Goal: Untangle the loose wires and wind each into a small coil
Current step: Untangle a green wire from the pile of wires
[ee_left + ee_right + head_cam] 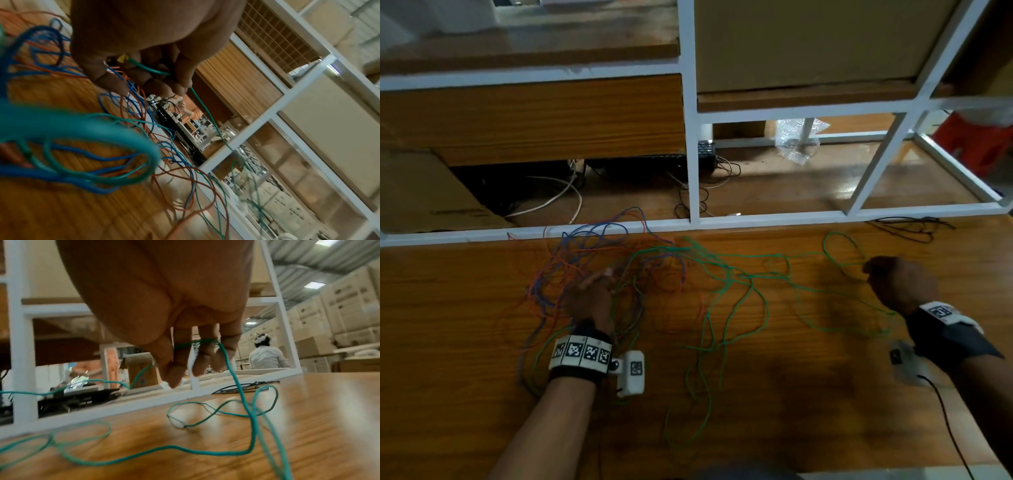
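Your green wire [726, 274] is thin and kinked, and lies in wide loose loops across the wooden desk [791, 394] between your two hands, nowhere wound into a coil. To the left of your left fingers, and beneath them, blue wires [592, 236] and orange wires [558, 267] sit in one knotted heap with part of the green wire threaded through it.

Your left hand [590, 294] rests in that heap. In the left wrist view its fingers [183, 71] are curled and pinch a short stretch of green wire [150, 69], which runs on past the fingertips toward the white frame [257, 120] behind the desk. A small yellow piece [123, 58] shows at the near end of that stretch; what it is cannot be told.

Your right hand [900, 284] is raised to the right of the heap, clenched on the green wire. In the right wrist view the wire [236, 378] crosses the curled fingers [206, 356] and drops from them to the desk, where it forms open loops just below the fingertips.

Hard to make out: the head view is blurred, so single strands in the heap cannot be traced or counted. Loops nearest the left wrist camera are smeared out of focus. The wire's lower loops run out of the bottom edge of the right wrist view.
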